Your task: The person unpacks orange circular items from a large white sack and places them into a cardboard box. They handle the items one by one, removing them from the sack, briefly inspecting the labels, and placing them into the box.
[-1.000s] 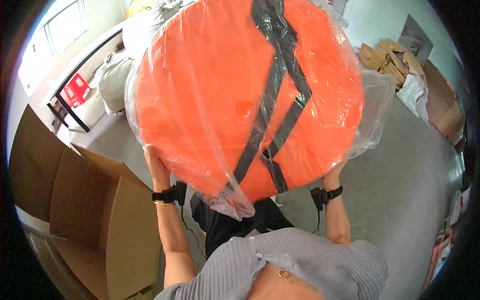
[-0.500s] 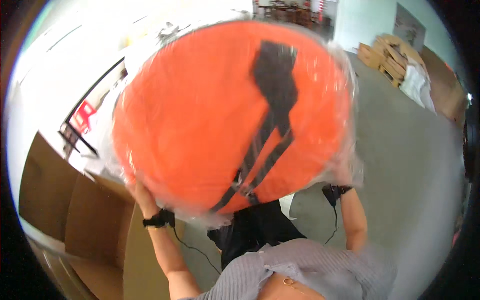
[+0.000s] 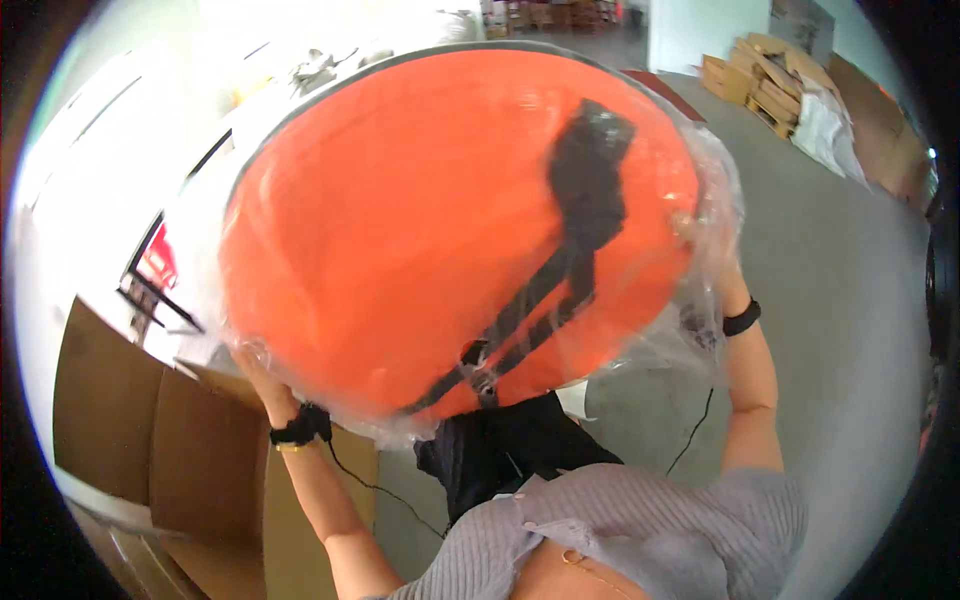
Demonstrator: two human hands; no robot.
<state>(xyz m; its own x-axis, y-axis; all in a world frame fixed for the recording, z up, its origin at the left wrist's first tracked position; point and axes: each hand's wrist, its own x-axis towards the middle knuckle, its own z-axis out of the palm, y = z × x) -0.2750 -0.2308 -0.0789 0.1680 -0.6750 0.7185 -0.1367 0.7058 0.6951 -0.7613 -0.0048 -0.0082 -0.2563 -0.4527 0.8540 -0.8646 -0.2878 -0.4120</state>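
In the head view, an orange disc (image 3: 400,220), broad and round with a dark edging along its far rim, is held up in front of the person, clear of the floor; its face bears a black angular marking (image 3: 585,190) right of the disc's middle, and a loose clear plastic wrap (image 3: 715,190) covers it, glossy in streaks and bunched along the disc's right and lower rims. The left hand (image 3: 262,378) holds the disc at its lower left rim through the wrap, its fingertips hidden; the right hand (image 3: 734,283) holds it at the right rim, veiled by plastic, so the spread of its fingers cannot be told. A black wristband (image 3: 300,428) sits below the disc's lower left rim and another black band (image 3: 742,318) beside its lower right. Below the disc come dark trousers (image 3: 520,450) and a grey ribbed top (image 3: 640,510). Smooth grey floor (image 3: 840,300) spreads to the disc's right, with a white scrap (image 3: 573,400) just under its lower rim. An open brown cardboard box (image 3: 205,430) stands at the disc's lower left, a red stool (image 3: 160,258) and a black frame (image 3: 150,285) left of it. Beyond the disc's upper right are heaped cardboard (image 3: 770,85), a white sack (image 3: 825,135) and a pale green wall (image 3: 690,35); past its top, distant furniture (image 3: 560,15) is too small to make out; off its upper left, the room is washed out by light.
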